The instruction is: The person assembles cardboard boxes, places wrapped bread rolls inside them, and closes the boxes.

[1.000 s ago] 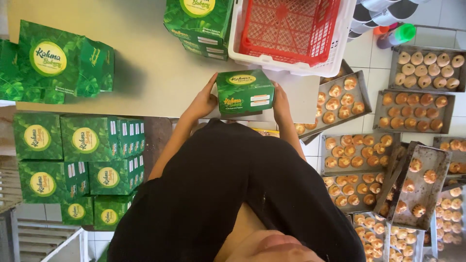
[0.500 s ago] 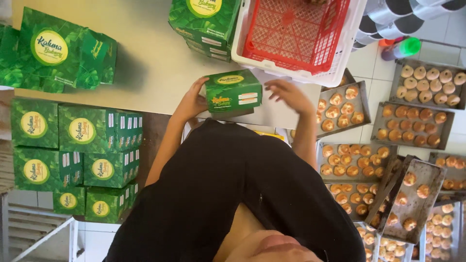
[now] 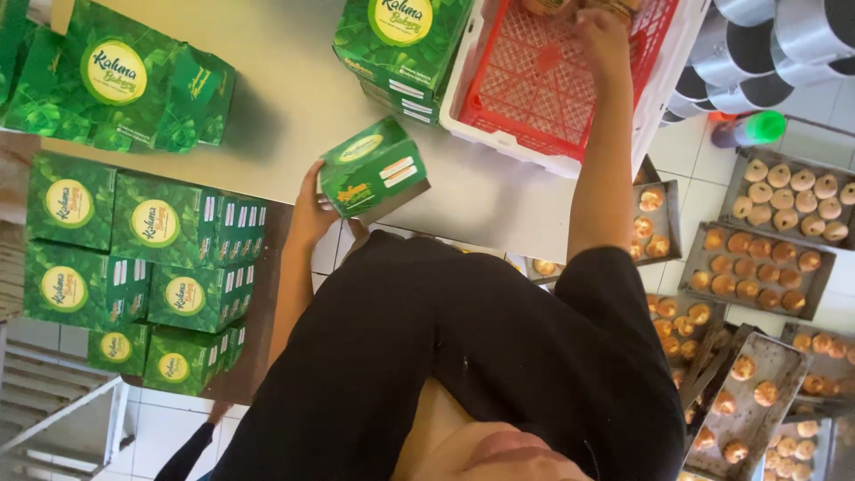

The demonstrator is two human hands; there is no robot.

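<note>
1. Held in the left hand (image 3: pixel 312 214) alone, a small green box (image 3: pixel 372 169) sat tilted at the near edge of the pale table (image 3: pixel 294 89), fingers wrapped round its left side.
2. Half a second before, both hands had flanked that box; the right hand (image 3: pixel 604 40) had since let go and stretched into the red crate (image 3: pixel 557 80) at the table's far right, its grasp cut off by the frame and impossible to judge.
3. Judging by that reach, filling was next.
4. Counted in the head view: one crate, one box in hand, a stack of boxes (image 3: pixel 401 44) beside the crate, roughly ten more on the left, and about seven trays of pastries (image 3: pixel 757 258) on the floor.
</note>
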